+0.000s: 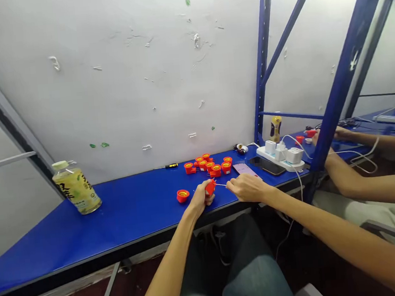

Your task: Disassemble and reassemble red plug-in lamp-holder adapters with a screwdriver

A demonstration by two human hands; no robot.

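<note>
My left hand (pixel 201 198) is closed round a red plug-in lamp holder (pixel 210 188) just above the front part of the blue table (pixel 136 204). From the right, my right hand (pixel 246 188) grips a screwdriver (pixel 221 184); its thin metal shaft points at the side of the lamp holder, and its handle is hidden in my fingers. Whether the tip sits in a screw is too small to tell. Beside my left hand stands one loose red lamp holder (pixel 183 196) with a yellowish inside. Several more red lamp holders (pixel 215 171) are grouped behind my hands.
A yellow-and-black screwdriver (pixel 172 166) lies near the wall. Right of the group are a lit phone (pixel 244 169), a dark phone (pixel 267 165) and a white power strip (pixel 281 158) with chargers. A drink bottle (pixel 77 188) stands left. Past the blue post (pixel 342 80), another person's arms (pixel 359 173) work.
</note>
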